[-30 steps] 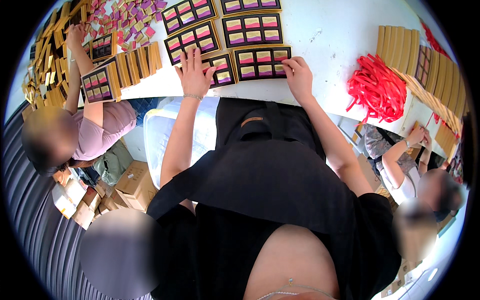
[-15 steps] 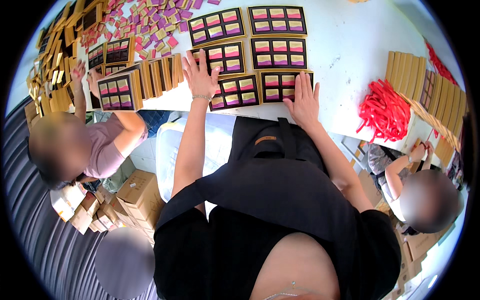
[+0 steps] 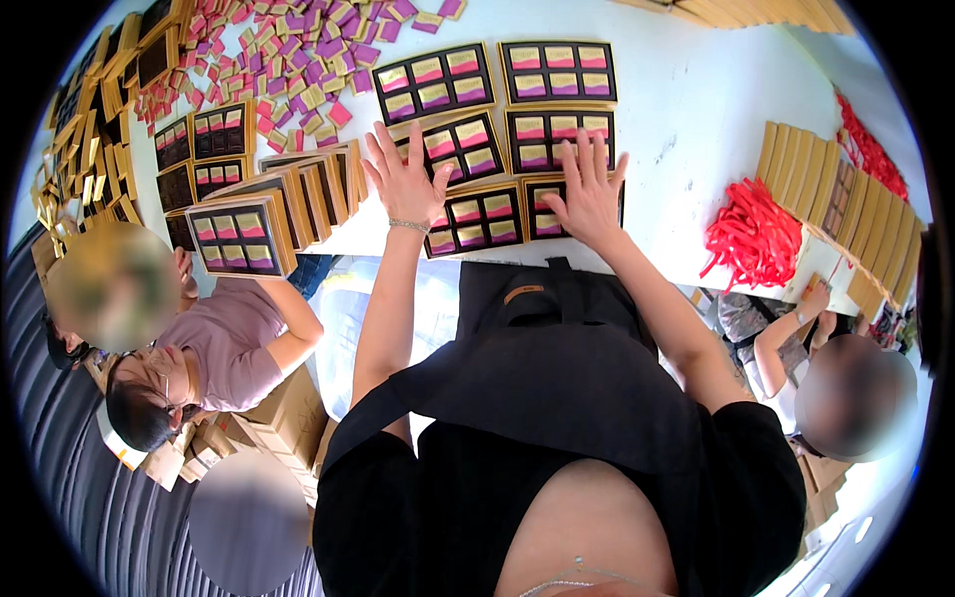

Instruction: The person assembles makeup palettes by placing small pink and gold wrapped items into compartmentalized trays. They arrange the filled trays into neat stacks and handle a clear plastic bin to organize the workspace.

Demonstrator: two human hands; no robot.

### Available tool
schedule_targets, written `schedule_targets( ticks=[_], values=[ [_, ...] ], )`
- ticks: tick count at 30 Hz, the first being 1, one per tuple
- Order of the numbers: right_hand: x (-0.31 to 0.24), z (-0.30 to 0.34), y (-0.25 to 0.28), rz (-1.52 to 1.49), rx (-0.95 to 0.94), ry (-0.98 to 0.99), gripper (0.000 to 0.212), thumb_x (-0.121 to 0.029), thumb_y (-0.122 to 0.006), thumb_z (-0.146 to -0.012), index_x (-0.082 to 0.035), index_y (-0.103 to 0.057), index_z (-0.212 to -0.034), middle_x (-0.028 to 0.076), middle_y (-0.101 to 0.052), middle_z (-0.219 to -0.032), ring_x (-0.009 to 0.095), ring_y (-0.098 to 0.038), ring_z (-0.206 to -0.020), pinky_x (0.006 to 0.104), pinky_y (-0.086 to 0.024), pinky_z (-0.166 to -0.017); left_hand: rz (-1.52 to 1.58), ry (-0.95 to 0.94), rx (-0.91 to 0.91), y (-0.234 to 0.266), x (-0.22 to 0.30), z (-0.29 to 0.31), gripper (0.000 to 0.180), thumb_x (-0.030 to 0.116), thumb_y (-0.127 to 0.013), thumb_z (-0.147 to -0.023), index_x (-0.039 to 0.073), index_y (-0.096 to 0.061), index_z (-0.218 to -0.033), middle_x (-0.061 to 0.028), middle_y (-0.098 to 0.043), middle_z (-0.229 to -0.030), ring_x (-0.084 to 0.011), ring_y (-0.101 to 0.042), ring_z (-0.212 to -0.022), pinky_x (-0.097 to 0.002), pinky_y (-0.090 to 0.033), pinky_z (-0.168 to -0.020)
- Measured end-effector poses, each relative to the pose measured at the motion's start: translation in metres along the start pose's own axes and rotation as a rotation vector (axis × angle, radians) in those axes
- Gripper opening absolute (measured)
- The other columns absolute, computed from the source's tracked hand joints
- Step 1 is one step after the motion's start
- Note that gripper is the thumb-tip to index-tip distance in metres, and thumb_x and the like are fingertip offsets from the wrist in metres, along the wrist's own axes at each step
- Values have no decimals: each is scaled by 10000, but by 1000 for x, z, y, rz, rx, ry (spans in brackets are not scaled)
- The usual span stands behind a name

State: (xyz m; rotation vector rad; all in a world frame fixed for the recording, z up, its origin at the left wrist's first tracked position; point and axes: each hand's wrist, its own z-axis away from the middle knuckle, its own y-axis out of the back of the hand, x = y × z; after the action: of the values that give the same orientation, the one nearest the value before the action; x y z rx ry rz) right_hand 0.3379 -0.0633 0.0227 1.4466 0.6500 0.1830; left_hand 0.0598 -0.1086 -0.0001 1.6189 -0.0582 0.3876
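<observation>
One white table (image 3: 686,119) is spread beneath and beyond the fingers. A row of gold-edged boxes (image 3: 746,12), far beyond the fingertips, is cut off by the upper rim. Six black trays (image 3: 434,84), edged in gold, are laid in two columns around the fingers. The left hand (image 3: 406,189) is held with fingers splayed over the middle-left tray's outer edge; by the fanned right hand (image 3: 589,194), the middle-right tray is overlapped and the nearest right one largely hidden. Whether either hand is pressing cannot be told. Red ribbon (image 3: 753,235) is heaped right of the right fingers. Loose wrapped pieces (image 3: 308,80) are scattered beyond and left of the left fingers; print on the gold wrappers is too fine to be read.
</observation>
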Motion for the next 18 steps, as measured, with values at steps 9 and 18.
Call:
schedule_targets(
  ticks=[9, 18],
  values=[
    [-1, -96, 10, 85, -114, 181, 838, -550, -654, -792, -242, -309, -1491, 155, -193, -1563, 437, -130, -1433, 774, -115, -1003, 698, 226, 136, -15, -28, 19, 780, 434, -527, -910, 60, -209, -1516, -204, -122, -1581, -371, -134, -1459, -422, -178, -1167],
    [-38, -144, -26, 126, -196, 358, 770, -658, -575, -791, -335, -369, -1459, 135, -191, -1570, 449, -131, -1432, 835, -93, -934, 688, 138, 60, -24, -22, 8, 827, 485, -561, -876, 109, -209, -1523, -172, -143, -1582, -339, -156, -1459, -532, -127, -1156]
  ],
)
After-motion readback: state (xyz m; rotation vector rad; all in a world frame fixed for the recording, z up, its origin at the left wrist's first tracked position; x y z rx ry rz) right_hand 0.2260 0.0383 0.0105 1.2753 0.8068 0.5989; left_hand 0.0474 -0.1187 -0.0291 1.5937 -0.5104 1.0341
